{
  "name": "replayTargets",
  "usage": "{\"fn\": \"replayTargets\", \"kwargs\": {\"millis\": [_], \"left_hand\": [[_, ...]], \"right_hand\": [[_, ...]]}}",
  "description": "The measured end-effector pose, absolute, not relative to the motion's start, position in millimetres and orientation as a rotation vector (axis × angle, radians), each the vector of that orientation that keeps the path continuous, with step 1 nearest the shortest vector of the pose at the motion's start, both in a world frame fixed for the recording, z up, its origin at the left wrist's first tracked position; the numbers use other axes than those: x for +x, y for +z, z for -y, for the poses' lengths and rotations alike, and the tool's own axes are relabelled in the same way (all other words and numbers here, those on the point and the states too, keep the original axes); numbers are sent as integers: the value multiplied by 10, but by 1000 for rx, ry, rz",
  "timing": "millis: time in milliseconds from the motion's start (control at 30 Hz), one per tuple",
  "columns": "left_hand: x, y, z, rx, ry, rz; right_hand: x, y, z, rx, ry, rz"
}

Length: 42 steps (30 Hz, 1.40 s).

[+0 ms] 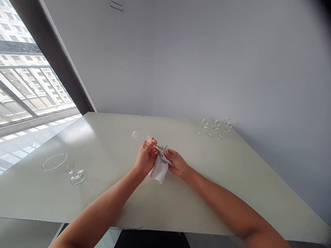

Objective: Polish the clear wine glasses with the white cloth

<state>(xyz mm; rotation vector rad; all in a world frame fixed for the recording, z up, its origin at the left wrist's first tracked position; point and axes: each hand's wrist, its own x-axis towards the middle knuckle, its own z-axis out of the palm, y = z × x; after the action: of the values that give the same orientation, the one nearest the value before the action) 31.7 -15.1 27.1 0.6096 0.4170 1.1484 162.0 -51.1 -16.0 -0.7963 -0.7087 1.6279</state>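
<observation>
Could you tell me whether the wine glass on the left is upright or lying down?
Lying on its side: the clear stemmed glass stretches along the pale green tabletop, with its stem nearly level.

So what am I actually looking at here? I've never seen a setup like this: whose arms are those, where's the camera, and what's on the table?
There's no machine here. Those are a person's own bare arms, seen from a camera worn on their head, looking forward and down. The left hand grips a wine glass near its stem, while the right hand holds a white cloth around the glass's lower end. On the pale table, another wine glass lies on its side at the left, and three more glasses stand together towards the far right.
</observation>
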Motion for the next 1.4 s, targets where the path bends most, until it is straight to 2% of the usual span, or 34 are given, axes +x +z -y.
{"fn": "replayTargets", "kwargs": {"millis": [200, 467, 567, 667, 767, 833, 1100, 1400], "left_hand": [[307, 133, 86, 878, 1558, -869], [402, 56, 239, 1074, 1515, -847], [343, 87, 167, 1124, 1567, -844], [289, 106, 91, 1173, 1601, -854], [284, 102, 82, 1243, 1585, -880], [306, 82, 120, 1328, 1531, -919], [404, -53, 280, 1561, 1309, -982], [451, -350, 41, 1816, 1036, -1083]], "right_hand": [[1610, -106, 492, -910, 1475, 584], [1378, -111, 706, -1205, 1280, 1060], [1432, -100, 718, -1311, 1247, 1426], [1566, -31, 689, -1473, 740, 1847], [1680, 84, 651, -1606, 77, 1900], [1693, 153, 626, -1594, -93, 1903], [1665, 53, 400, -1502, 198, 1959], [2738, -105, -274, -2057, 277, 1308]]}}
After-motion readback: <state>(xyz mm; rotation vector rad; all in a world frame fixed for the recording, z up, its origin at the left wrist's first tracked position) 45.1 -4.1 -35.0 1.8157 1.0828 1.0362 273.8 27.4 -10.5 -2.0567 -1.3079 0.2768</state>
